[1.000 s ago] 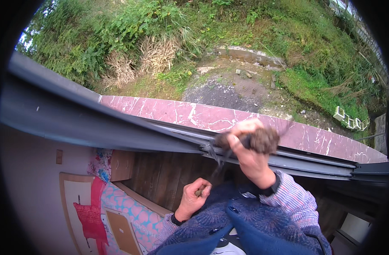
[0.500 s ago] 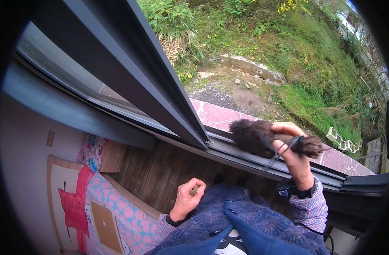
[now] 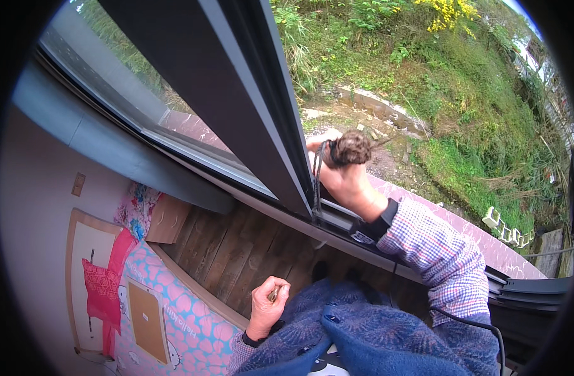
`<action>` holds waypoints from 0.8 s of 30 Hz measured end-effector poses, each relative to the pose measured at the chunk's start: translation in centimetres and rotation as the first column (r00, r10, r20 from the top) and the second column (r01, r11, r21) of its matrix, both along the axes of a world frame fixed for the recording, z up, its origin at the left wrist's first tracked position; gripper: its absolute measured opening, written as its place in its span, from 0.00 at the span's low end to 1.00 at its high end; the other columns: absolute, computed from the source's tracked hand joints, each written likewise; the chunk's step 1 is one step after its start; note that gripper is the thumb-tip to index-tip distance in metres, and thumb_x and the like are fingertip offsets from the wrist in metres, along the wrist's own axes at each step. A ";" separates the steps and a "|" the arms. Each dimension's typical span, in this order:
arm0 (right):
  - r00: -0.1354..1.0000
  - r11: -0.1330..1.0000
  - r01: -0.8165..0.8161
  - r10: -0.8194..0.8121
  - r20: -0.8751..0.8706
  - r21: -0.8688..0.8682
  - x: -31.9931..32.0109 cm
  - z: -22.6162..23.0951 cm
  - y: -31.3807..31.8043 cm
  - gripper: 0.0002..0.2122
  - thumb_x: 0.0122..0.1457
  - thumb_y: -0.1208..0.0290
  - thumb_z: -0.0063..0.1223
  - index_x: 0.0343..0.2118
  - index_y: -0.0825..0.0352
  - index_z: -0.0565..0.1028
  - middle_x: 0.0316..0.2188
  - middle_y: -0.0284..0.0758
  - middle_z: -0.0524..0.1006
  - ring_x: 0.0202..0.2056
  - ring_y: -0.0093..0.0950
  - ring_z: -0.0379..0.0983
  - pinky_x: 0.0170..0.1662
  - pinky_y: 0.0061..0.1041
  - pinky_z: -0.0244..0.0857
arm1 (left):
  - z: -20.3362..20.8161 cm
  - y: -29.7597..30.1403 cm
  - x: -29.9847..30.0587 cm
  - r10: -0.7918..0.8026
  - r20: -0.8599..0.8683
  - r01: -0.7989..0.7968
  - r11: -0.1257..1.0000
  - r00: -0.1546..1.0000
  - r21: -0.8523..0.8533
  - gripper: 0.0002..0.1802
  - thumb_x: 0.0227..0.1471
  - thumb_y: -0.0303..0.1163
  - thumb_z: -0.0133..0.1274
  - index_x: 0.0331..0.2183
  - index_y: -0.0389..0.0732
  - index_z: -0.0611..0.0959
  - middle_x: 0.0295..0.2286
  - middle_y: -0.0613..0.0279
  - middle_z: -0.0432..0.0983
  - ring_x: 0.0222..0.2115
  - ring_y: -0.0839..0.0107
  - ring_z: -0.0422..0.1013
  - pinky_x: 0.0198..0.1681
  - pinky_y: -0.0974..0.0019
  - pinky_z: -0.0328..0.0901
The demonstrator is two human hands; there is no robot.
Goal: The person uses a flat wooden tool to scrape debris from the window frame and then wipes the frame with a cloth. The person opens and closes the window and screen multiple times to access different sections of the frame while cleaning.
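Observation:
My right hand (image 3: 348,183) reaches out at the open window, closed around a brown fibre brush (image 3: 354,148) with a dark cord loop (image 3: 317,172) hanging from it. The brush's bound end shows above my fingers; its bristle end is hidden behind the hand and the dark window sash (image 3: 246,94), right beside it. Below my wrist runs the sliding window track (image 3: 343,220). My left hand (image 3: 265,310) stays low in front of my body, fingers curled around a small brownish stick-like piece (image 3: 273,294), mostly hidden.
A pink marble ledge (image 3: 437,225) runs outside the window, with a grassy slope (image 3: 450,94) beyond. Indoors are a wooden floor (image 3: 224,247), a bed with a pink and blue cover (image 3: 193,313), and a small drawer cabinet (image 3: 168,218). A black cable (image 3: 468,323) hangs by my right sleeve.
My right hand has carried the brush leftward and farther out, from over the track to the sash edge. The brush has turned, bound end toward me. My left hand has barely moved.

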State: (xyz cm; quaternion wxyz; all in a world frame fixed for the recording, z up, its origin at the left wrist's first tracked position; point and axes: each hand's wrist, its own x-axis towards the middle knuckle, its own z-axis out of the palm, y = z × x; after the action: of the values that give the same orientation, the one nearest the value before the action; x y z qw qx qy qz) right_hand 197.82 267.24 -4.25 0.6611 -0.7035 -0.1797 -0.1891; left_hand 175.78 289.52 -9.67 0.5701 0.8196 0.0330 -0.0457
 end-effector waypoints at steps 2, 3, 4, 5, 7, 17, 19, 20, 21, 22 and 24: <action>0.999 0.999 -0.042 0.043 -0.033 0.030 0.7 2.1 0.2 0.06 0.55 0.73 0.59 0.34 0.66 0.80 0.27 0.33 0.79 0.32 0.28 0.77 0.39 0.30 0.70 | 0.1 -0.1 -0.4 0.007 -0.003 -0.007 1.000 1.000 -0.013 0.03 0.56 0.23 0.58 0.29 0.37 0.81 0.17 0.71 0.70 0.19 0.83 0.65 0.23 0.75 0.60; 0.962 0.967 -0.158 0.196 -0.191 0.199 0.3 3.3 -0.4 0.06 0.55 0.72 0.60 0.34 0.66 0.79 0.28 0.32 0.78 0.32 0.29 0.76 0.40 0.30 0.70 | 0.1 -0.1 -0.5 0.009 -0.003 -0.009 1.000 1.000 -0.009 0.03 0.56 0.23 0.58 0.29 0.37 0.81 0.17 0.71 0.70 0.18 0.83 0.64 0.23 0.75 0.60; 0.975 0.976 -0.152 0.174 -0.139 0.154 -0.9 4.4 -1.5 0.06 0.56 0.71 0.61 0.35 0.64 0.79 0.28 0.30 0.78 0.33 0.30 0.75 0.41 0.34 0.69 | 0.1 0.1 -0.7 0.023 -0.007 -0.023 1.000 1.000 -0.012 0.03 0.56 0.23 0.58 0.29 0.37 0.81 0.17 0.71 0.70 0.19 0.83 0.64 0.23 0.75 0.60; 0.996 0.992 0.021 -0.011 0.086 -0.122 -2.0 5.2 -2.6 0.06 0.55 0.71 0.62 0.35 0.64 0.79 0.30 0.29 0.78 0.34 0.29 0.75 0.43 0.35 0.68 | 0.1 0.2 -0.9 0.037 -0.008 -0.037 0.999 0.999 -0.010 0.03 0.56 0.23 0.58 0.29 0.37 0.81 0.18 0.71 0.71 0.19 0.84 0.64 0.24 0.75 0.60; 0.977 0.892 0.057 0.043 0.209 -0.448 -4.2 6.5 -6.1 0.08 0.54 0.71 0.63 0.36 0.63 0.78 0.31 0.29 0.79 0.36 0.27 0.75 0.46 0.36 0.68 | -0.2 0.6 -1.1 0.073 -0.011 -0.073 0.997 0.997 -0.017 0.03 0.56 0.23 0.58 0.29 0.37 0.81 0.18 0.71 0.71 0.20 0.84 0.65 0.24 0.75 0.60; 0.986 0.994 -0.052 0.067 -0.150 0.100 -0.1 3.0 -0.7 0.06 0.54 0.72 0.63 0.29 0.67 0.77 0.26 0.30 0.78 0.29 0.17 0.74 0.35 0.24 0.70 | -0.8 -0.8 -1.0 -0.006 0.023 0.007 1.000 1.000 -0.027 0.04 0.56 0.24 0.59 0.29 0.36 0.80 0.18 0.71 0.69 0.19 0.85 0.62 0.23 0.75 0.58; 0.980 0.993 -0.111 0.116 -0.159 0.044 -2.2 5.2 -4.2 0.07 0.54 0.71 0.64 0.28 0.67 0.76 0.28 0.28 0.79 0.30 0.15 0.74 0.37 0.21 0.70 | -0.8 -0.8 -1.2 0.031 0.022 -0.030 0.999 0.999 -0.029 0.04 0.56 0.23 0.59 0.29 0.37 0.80 0.17 0.70 0.68 0.19 0.84 0.62 0.23 0.75 0.58; 0.987 0.994 -0.039 0.021 -0.162 -0.107 -3.7 6.4 -6.3 0.06 0.54 0.72 0.64 0.29 0.67 0.77 0.29 0.29 0.80 0.31 0.16 0.75 0.38 0.21 0.71 | -0.8 -0.7 -1.3 0.053 0.019 -0.052 0.998 0.998 -0.031 0.04 0.56 0.23 0.59 0.29 0.37 0.80 0.17 0.70 0.68 0.19 0.84 0.62 0.23 0.75 0.58; 0.997 0.964 0.010 -0.031 -0.074 -0.265 -5.2 7.5 -8.2 0.05 0.53 0.73 0.63 0.30 0.66 0.78 0.30 0.29 0.80 0.32 0.16 0.76 0.40 0.20 0.71 | -0.9 -0.6 -1.4 0.073 0.016 -0.073 0.997 0.997 -0.035 0.03 0.56 0.23 0.59 0.29 0.37 0.80 0.17 0.70 0.68 0.19 0.84 0.62 0.23 0.74 0.58; 0.999 0.902 0.032 -0.032 0.007 -0.431 -6.4 8.4 -10.0 0.05 0.53 0.73 0.63 0.31 0.66 0.79 0.29 0.30 0.80 0.33 0.19 0.77 0.41 0.21 0.71 | -0.9 -0.4 -1.4 0.083 0.012 -0.083 0.996 0.996 -0.031 0.03 0.56 0.23 0.59 0.29 0.37 0.81 0.17 0.71 0.69 0.19 0.84 0.62 0.23 0.75 0.58; 0.999 0.827 -0.023 -0.005 -0.049 -0.562 -8.6 9.2 -11.8 0.06 0.52 0.72 0.63 0.33 0.64 0.80 0.30 0.31 0.80 0.35 0.23 0.78 0.44 0.23 0.71 | -1.0 -0.4 -1.5 0.087 0.023 -0.086 0.996 0.996 -0.034 0.03 0.56 0.23 0.59 0.29 0.37 0.81 0.17 0.71 0.69 0.19 0.84 0.63 0.23 0.74 0.58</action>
State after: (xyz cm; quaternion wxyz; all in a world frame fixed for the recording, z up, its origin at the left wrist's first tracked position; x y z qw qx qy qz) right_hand 189.24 255.44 4.99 0.4298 -0.8704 -0.2147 -0.1077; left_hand 174.24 289.13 -10.67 0.5852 0.8085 0.0608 -0.0114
